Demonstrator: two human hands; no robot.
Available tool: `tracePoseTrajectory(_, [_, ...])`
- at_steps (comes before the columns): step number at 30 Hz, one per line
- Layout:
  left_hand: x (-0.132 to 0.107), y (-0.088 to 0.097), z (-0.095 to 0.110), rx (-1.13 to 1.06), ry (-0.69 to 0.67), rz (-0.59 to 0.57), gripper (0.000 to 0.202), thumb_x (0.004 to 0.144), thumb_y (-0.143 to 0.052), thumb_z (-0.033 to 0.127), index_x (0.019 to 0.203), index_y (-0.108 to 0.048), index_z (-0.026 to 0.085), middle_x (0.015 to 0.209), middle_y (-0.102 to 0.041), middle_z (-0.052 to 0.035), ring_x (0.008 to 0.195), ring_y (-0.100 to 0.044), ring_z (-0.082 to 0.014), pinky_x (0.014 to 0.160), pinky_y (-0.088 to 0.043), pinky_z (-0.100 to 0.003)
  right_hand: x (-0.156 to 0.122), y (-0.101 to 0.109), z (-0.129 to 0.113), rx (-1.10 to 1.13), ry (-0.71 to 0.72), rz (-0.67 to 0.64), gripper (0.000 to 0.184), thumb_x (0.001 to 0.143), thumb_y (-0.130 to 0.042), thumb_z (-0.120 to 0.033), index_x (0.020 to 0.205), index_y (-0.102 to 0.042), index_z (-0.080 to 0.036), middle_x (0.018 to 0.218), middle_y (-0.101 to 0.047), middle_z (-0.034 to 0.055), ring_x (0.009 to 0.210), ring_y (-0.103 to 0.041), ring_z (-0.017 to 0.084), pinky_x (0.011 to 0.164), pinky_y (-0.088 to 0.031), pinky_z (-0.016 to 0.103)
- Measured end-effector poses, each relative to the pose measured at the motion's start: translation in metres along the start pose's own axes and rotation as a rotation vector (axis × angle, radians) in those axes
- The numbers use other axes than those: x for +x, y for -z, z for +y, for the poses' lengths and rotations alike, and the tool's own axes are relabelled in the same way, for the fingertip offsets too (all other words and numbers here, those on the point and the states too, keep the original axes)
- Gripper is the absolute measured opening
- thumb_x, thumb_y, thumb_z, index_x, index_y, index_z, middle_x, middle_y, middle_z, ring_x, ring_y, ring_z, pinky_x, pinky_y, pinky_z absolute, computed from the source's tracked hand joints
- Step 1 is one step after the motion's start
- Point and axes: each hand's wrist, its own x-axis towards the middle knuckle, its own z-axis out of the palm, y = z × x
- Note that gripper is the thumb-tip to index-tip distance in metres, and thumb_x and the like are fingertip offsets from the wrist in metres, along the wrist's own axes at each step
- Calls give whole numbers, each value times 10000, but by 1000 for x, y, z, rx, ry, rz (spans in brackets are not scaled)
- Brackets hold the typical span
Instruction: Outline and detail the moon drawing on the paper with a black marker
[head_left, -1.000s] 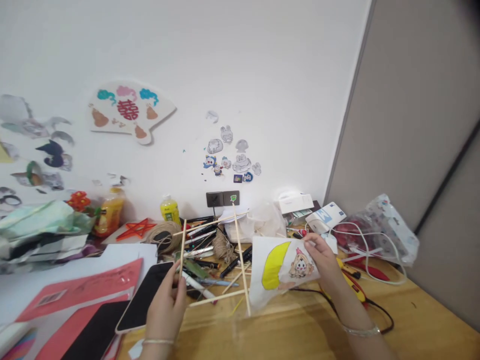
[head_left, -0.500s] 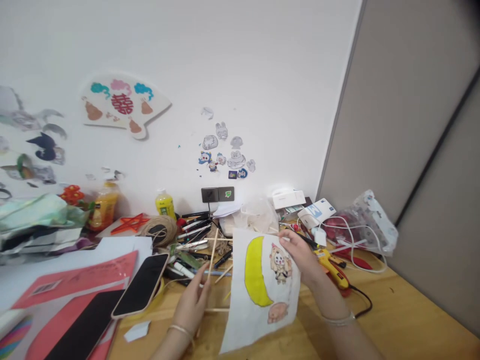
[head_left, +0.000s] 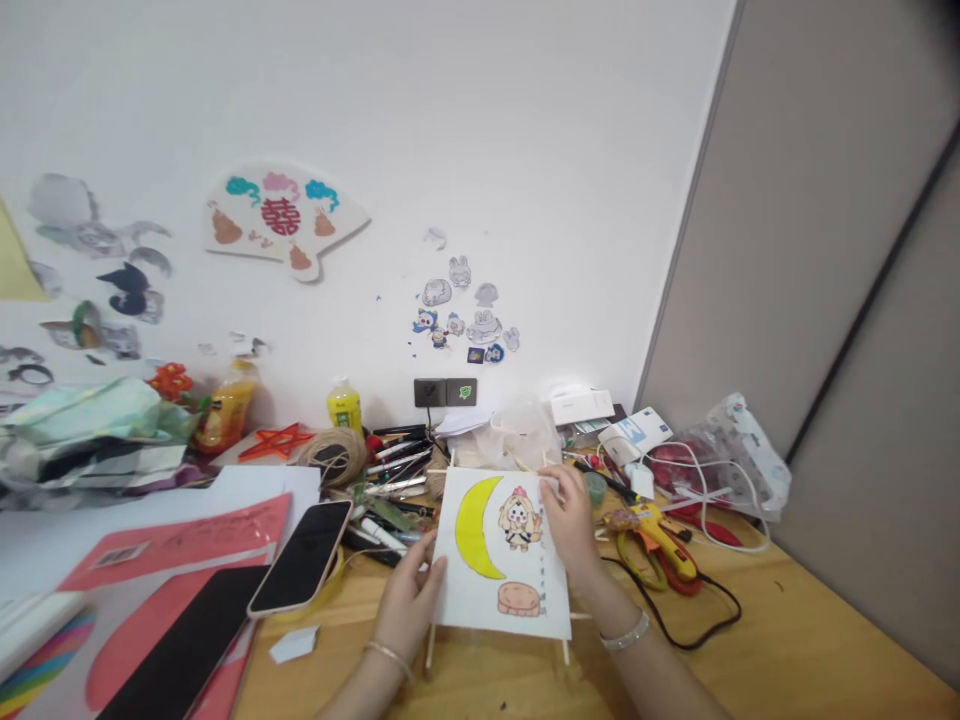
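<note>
A white sheet of paper (head_left: 480,600) lies over a frame of thin wooden sticks (head_left: 566,652) whose ends poke out around it. Drawn on it are a yellow crescent moon, a small long-haired figure and a brown mooncake-like shape, with a column of writing on the right. My left hand (head_left: 411,592) is closed at the left edge, gripping the stick frame and the paper's side. At the upper right edge, my right hand (head_left: 568,515) pinches the paper against the frame. My fingers partly cover the writing.
A phone (head_left: 301,558) and red folders (head_left: 180,545) lie at left. Pens (head_left: 397,465), twine (head_left: 335,457) and bottles (head_left: 345,405) crowd the back. At right are a yellow glue gun (head_left: 664,540) with a black cord, a white cable and a plastic bag (head_left: 739,450).
The paper has swung from tilted on the right to flat over the stick frame, squared with it. My right hand has moved left and down with it; my left hand now meets the paper's edge.
</note>
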Motion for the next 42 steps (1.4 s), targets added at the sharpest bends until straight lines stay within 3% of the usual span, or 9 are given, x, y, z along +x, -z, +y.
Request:
tracePoseTrajectory(3, [-1, 0, 4, 44, 9, 7, 545, 665, -569, 515, 1053, -569, 133, 993, -659, -97, 860, -634, -243, 680, -541, -330, 5, 3, 12, 162, -185, 13, 297, 772, -538, -308, 1042, -552, -182, 1067, -569, 107, 959, -554, 236, 853, -447, 383])
tracePoseTrajectory(7, [0, 2, 4, 21, 23, 57, 577, 677, -539, 537, 1077, -533, 121, 847, -650, -71, 771, -638, -232, 606, -537, -317, 12, 16, 19, 219, -291, -25, 425, 706, -623, -395, 1067, -529, -189, 1115, -583, 107, 946, -582, 235, 817, -475, 364])
tracePoseTrajectory(9, [2, 4, 2, 9, 31, 91, 608, 675, -534, 553, 1094, -514, 113, 826, -646, -71, 759, -638, -230, 596, -536, -311, 13, 23, 15, 226, -333, -113, 401, 685, -648, -435, 992, -582, -185, 1052, -625, 96, 873, -608, 231, 757, -499, 355])
tracePoseTrajectory(12, [4, 7, 1, 12, 18, 128, 621, 670, -541, 562, 1106, -507, 121, 901, -654, -94, 753, -641, -226, 586, -535, -306, 9, 25, 7, 279, -386, -345, 343, 718, -614, -495, 812, -656, -168, 762, -682, 61, 624, -630, 200, 583, -524, 336])
tracePoseTrajectory(15, [5, 9, 2, 54, -6, 142, 592, 695, -526, 552, 1118, -511, 136, 962, -655, -105, 744, -641, -223, 582, -532, -309, 2, 18, 3, 357, -351, -479, 303, 708, -647, -471, 762, -662, -174, 679, -676, 34, 608, -629, 194, 552, -514, 312])
tracePoseTrajectory(23, [5, 11, 0, 215, -50, 154, 585, 747, -449, 560, 1140, -532, 135, 953, -654, -96, 851, -618, -247, 716, -511, -356, -1, 8, 8, 327, -245, -285, 111, 718, -645, -291, 725, -603, -189, 744, -647, 29, 740, -601, 217, 705, -470, 338])
tracePoseTrajectory(30, [6, 9, 3, 215, -46, 126, 616, 741, -431, 567, 1127, -528, 97, 815, -650, -77, 768, -618, -237, 690, -501, -349, -6, 13, -13, 449, -173, -312, 115, 740, -637, -319, 761, -607, -209, 777, -664, 27, 754, -606, 203, 694, -475, 310])
tracePoseTrajectory(35, [4, 4, 2, 158, -13, 111, 580, 736, -424, 568, 1082, -534, 116, 807, -660, -79, 762, -621, -236, 660, -502, -337, -6, 6, -12, 590, -334, -157, 208, 630, -720, -337, 721, -595, -199, 707, -665, 10, 695, -606, 188, 645, -476, 288])
tracePoseTrajectory(42, [7, 5, -4, 144, -47, 117, 476, 692, -487, 559, 938, -559, 158, 881, -675, -103, 792, -621, -254, 705, -500, -377, -18, -13, 4, 546, -462, 12, 165, 660, -665, -302, 732, -574, -184, 692, -645, 0, 661, -593, 172, 587, -460, 252])
